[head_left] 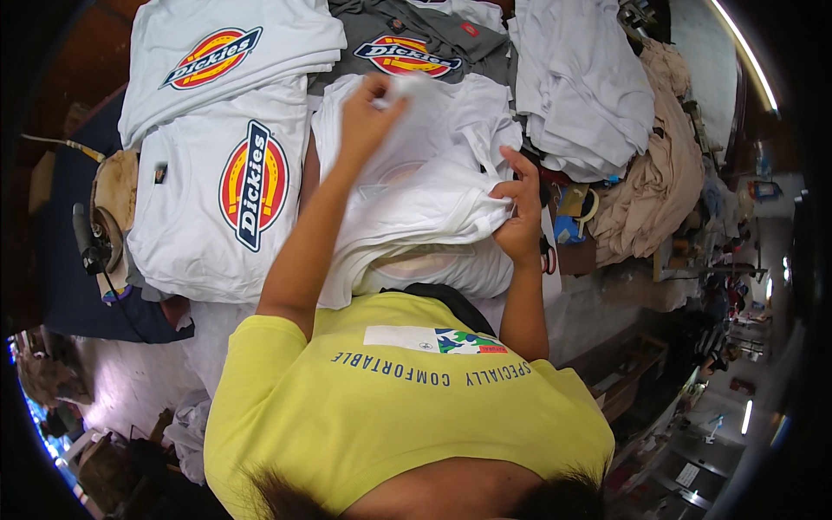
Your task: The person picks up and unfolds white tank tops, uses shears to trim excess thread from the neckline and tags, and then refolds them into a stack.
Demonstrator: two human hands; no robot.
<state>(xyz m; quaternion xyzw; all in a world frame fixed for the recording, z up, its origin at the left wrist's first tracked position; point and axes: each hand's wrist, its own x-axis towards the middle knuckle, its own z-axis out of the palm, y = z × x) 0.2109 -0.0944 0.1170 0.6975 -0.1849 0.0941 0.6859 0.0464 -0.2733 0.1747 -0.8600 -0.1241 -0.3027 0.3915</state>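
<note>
A thin white T-shirt [433, 195] lies rumpled in front of me, with a faint print showing through its cloth. My left hand [368, 121] is raised over its far left part. The fingers are pinched on a bit of the white cloth, which is blurred by motion. At the shirt's right side my right hand [518, 208] grips the bunched edge between thumb and fingers. The forefinger is lifted a little off the fabric. Beneath lies more white clothing, partly hidden by the shirt.
White T-shirts with a red and yellow print [251, 186] are stacked on the left. A grey printed shirt [355, 56] lies at the back. Piled white garments [581, 87], beige cloth [650, 195], a tape roll [589, 206] and red-handled scissors [549, 259] are on the right.
</note>
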